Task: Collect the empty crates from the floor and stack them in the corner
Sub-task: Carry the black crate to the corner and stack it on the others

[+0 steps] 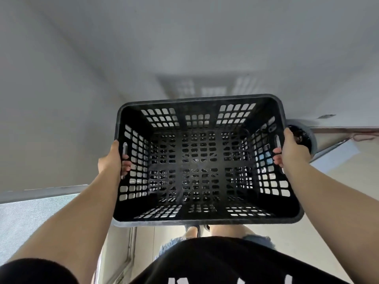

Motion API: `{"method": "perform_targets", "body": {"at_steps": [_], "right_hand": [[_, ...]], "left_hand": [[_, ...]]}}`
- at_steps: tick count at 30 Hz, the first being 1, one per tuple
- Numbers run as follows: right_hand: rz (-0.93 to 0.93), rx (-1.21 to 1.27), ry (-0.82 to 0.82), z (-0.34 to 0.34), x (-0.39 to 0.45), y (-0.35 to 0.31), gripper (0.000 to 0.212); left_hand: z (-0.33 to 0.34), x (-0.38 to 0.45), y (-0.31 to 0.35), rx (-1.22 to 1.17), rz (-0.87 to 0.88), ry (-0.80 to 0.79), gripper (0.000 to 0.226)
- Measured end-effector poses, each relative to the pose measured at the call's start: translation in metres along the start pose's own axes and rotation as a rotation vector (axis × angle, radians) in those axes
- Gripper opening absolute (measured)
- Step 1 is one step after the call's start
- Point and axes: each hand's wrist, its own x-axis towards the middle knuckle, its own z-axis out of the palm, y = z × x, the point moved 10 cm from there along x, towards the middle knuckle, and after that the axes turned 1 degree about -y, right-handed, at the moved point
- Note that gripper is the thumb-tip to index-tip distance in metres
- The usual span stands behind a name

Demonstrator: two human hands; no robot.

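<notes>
A black plastic crate (pixel 201 160) with perforated walls and floor hangs in the air in front of me, opening toward the camera, empty inside. My left hand (pixel 111 160) grips its left wall, fingers hooked through the handle slot. My right hand (pixel 291 150) grips the right wall the same way. The crate is held near a corner where two pale grey walls meet, and its shadow falls on the wall behind it. More dark crate lattice shows through its perforated floor, blurred; I cannot tell how near it is.
A dark round object (pixel 301 138) sits low by the right wall, partly behind my right hand. A metal rail (pixel 338 130) runs along the right wall's base. A grey-blue mat (pixel 26 222) lies at the lower left. Beige floor (pixel 307 242) and my feet lie below the crate.
</notes>
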Motion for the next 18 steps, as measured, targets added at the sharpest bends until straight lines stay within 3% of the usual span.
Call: {"method": "perform_targets", "body": {"at_steps": [18], "right_hand": [[-0.015, -0.061, -0.066, 0.002, 0.006, 0.007, 0.068]], "left_hand": [[0.014, 0.012, -0.003, 0.076, 0.042, -0.145, 0.06]]}}
